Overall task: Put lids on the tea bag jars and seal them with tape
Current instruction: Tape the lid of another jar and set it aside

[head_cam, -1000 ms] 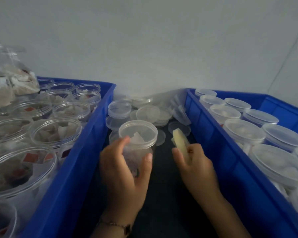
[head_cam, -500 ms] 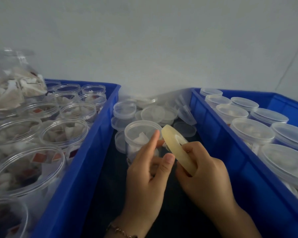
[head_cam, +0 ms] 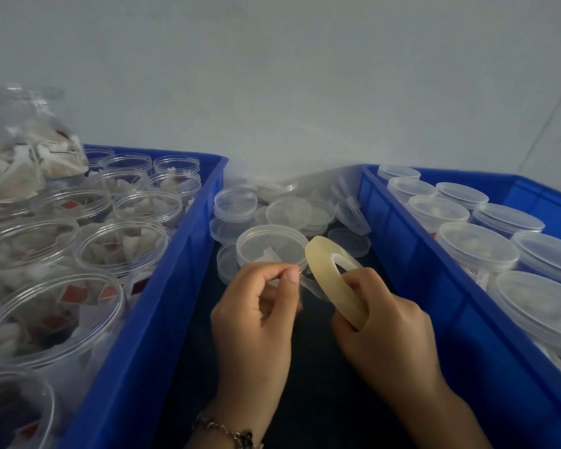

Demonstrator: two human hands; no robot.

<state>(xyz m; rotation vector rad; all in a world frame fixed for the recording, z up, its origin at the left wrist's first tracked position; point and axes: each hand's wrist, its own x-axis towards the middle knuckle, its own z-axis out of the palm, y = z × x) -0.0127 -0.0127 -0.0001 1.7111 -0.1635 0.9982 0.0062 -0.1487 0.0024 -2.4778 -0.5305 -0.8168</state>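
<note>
**Left hand pulling back from the tape roll with the loose end pinched**

Since half a second ago, the left hand (head_cam: 256, 319) is drawing away from the pale yellowish ring-shaped roll of clear tape (head_cam: 336, 283), its thumb and forefinger now curled together and pinching what looks like the free end of a transparent strip (head_cam: 311, 285) that is stretching back to the roll. The right hand (head_cam: 386, 328) is holding the roll on edge, fingers wrapped over the lower rim, with the ring tilting up and left toward the jar.

Just behind both hands, a clear round plastic jar with tea bags inside and a translucent lid already on (head_cam: 271, 246) is standing on the dark surface (head_cam: 321, 384) between the two crates. Behind it, a heap of loose translucent round lids (head_cam: 289, 212) is lying against the wall.

On the left, a blue plastic crate (head_cam: 149, 319) is holding open, lidless clear jars filled with tea bags (head_cam: 120, 246). On the right, a second blue plastic crate (head_cam: 434, 286) is holding jars with their lids on (head_cam: 476, 246). A thin bracelet (head_cam: 227, 431) is sitting on the left wrist.
</note>
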